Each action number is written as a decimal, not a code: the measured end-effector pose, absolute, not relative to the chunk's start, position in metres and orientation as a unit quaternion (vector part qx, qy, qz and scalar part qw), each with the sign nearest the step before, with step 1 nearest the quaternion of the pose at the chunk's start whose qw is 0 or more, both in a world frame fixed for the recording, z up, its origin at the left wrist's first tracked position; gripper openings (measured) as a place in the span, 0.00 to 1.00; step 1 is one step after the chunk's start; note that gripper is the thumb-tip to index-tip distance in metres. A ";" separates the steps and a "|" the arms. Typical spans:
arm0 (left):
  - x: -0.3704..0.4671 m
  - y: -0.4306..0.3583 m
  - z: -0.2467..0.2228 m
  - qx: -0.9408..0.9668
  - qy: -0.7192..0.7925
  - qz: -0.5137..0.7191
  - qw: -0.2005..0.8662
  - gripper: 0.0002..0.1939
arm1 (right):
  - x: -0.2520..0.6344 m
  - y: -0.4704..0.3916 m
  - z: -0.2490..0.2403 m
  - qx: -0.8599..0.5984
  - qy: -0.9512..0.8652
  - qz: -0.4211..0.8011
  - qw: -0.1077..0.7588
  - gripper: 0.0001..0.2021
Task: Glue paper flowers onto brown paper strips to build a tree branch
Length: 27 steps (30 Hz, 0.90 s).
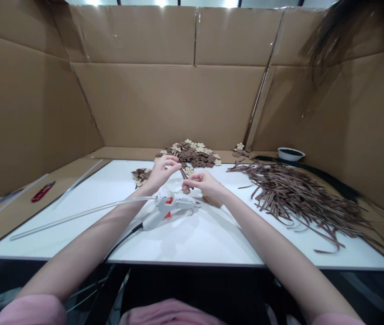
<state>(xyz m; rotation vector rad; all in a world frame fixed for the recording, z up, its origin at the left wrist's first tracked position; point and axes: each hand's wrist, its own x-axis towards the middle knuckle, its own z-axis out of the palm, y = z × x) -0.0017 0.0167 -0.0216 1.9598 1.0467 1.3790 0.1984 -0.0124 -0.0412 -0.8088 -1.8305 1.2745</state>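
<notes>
Near the middle of the white board, my left hand (165, 170) pinches the upper end of a thin brown strip (184, 174). Fingers of my right hand (203, 181) are closed on the strip's lower end, just right of and below my left hand. A white glue gun (170, 207) with an orange trigger lies in front of both hands, a long clear glue stick (83, 217) sticking out of its back to the left. Partly hidden under my right wrist is a small tan piece (212, 201).
Brown and cream flower shapes (194, 154) are heaped behind my hands, with a smaller pile (141, 176) at left. Many brown strips (293, 194) spread across the right side. A white bowl (291, 154) stands back right; a red cutter (43, 192) lies left. Cardboard walls (165, 104) surround the board.
</notes>
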 end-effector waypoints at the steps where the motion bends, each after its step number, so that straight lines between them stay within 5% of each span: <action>1: -0.002 0.017 -0.022 0.725 0.385 0.508 0.260 0.14 | 0.198 -0.012 -0.041 -0.316 -0.714 0.499 0.376 0.19; 27: -0.002 0.017 -0.023 0.731 0.381 0.509 0.247 0.14 | 0.197 -0.015 -0.040 -0.332 -0.691 0.524 0.372 0.17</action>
